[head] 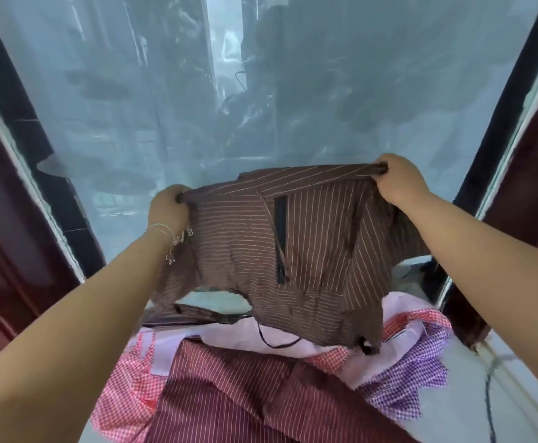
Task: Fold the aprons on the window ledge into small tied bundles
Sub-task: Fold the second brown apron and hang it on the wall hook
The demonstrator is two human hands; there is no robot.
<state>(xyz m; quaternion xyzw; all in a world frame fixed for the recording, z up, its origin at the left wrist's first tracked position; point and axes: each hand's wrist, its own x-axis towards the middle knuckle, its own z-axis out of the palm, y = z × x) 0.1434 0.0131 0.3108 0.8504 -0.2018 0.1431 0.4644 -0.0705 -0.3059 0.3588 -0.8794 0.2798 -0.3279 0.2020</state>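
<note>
Both hands held the brown striped apron (280, 247) up in front of the window glass (261, 91). Left hand (168, 207) gripped its upper left corner with curled fingers, and right hand (400, 179) pinched the upper right corner, a little higher and farther away. Stretched between them, the apron hung down, its lower edge and a thin dark tie (274, 342) dangling just above the pile on the ledge (472, 378). Nearest in that pile lay a dark red striped apron (245, 394), with a pink checked one (127, 388) at its left and a purple checked one (421, 372) at its right.
</note>
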